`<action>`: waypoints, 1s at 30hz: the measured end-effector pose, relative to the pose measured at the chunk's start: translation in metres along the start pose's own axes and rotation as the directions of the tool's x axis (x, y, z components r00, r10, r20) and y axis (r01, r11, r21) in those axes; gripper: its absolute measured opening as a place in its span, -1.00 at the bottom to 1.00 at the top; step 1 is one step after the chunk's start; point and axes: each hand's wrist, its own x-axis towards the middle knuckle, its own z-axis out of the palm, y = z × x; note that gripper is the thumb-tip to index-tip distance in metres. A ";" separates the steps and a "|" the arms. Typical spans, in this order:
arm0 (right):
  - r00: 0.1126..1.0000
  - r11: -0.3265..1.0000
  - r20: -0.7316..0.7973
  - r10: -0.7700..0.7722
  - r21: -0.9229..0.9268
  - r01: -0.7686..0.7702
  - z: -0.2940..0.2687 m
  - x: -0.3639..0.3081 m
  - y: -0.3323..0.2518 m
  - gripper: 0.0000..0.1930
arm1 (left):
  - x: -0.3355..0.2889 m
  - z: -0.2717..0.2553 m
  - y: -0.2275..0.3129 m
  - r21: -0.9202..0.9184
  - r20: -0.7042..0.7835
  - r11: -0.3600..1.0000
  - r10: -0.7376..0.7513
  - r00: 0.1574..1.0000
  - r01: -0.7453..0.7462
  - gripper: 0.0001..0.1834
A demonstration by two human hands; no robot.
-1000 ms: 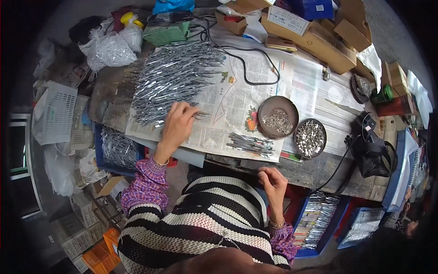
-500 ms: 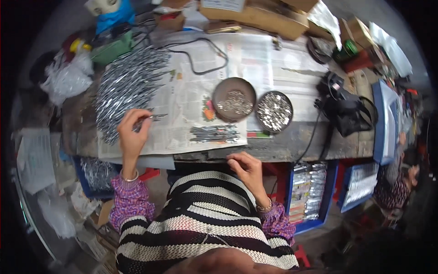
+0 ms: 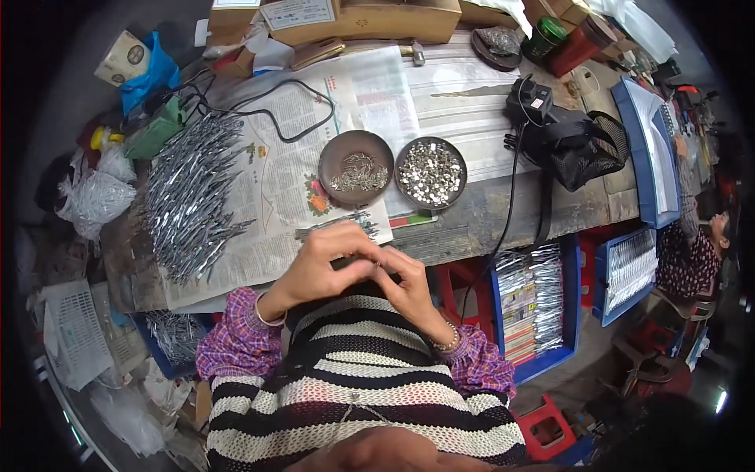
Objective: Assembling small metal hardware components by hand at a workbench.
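Note:
My left hand (image 3: pixel 326 263) and my right hand (image 3: pixel 405 287) meet at the table's front edge, thumbs and fingers pinched together at the tips. Whatever lies between them is hidden, apart from a tiny dark speck. Just beyond, a small row of thin metal pieces (image 3: pixel 355 223) lies on newspaper, partly covered by my left hand. Farther off stand a round brown dish (image 3: pixel 336 149) of small silvery parts and a dark dish (image 3: pixel 403 182) full of shiny little metal bits. A large heap of slim, pointed metal pieces (image 3: pixel 189 200) spreads at the left.
A black cable (image 3: pixel 271 118) loops over the newspaper (image 3: pixel 287 177). A black mesh-sided bag (image 3: pixel 586 153) sits at the right. Blue trays (image 3: pixel 572 303) of metal pieces stand below the table edge. Cardboard boxes (image 3: pixel 393 22) line the back. Another person (image 3: pixel 696 252) sits at far right.
My left hand has come from the heap, rightward and nearer, to meet my right hand. The right hand has shifted slightly, and the view has turned a little.

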 end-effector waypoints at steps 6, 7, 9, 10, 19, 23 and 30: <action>0.975 0.952 0.000 0.221 0.217 -0.216 -0.005 -0.014 0.016 -0.77 | 0.037 -0.036 -0.049 0.605 -0.109 0.796 0.038 0.993 0.036 -0.67; 0.962 0.932 0.045 0.268 0.240 -0.271 -0.006 -0.015 0.014 -0.74 | 0.039 -0.039 -0.054 0.633 -0.137 0.771 0.028 0.990 0.066 -0.67; 0.945 0.908 0.081 0.316 0.262 -0.326 -0.007 -0.018 0.014 -0.72 | 0.039 -0.035 -0.063 0.663 -0.161 0.740 -0.010 0.987 0.116 -0.70; 0.951 0.890 0.083 0.297 0.337 -0.308 -0.004 -0.019 0.016 -0.71 | 0.039 -0.032 -0.066 0.664 -0.154 0.740 -0.008 0.988 0.110 -0.70; 0.926 0.819 0.090 0.366 0.441 -0.367 0.001 -0.042 0.013 -0.72 | 0.044 -0.015 -0.072 0.680 -0.182 0.733 0.140 0.973 0.022 -0.95; 0.944 0.837 0.069 0.323 0.445 -0.319 0.008 -0.052 0.010 -0.72 | 0.041 -0.017 -0.080 0.673 -0.207 0.740 0.171 0.963 0.013 -0.92; 0.949 0.835 0.020 0.316 0.470 -0.288 0.009 -0.067 0.012 -0.69 | 0.044 -0.020 -0.069 0.456 -0.295 0.887 0.080 0.952 0.067 -0.96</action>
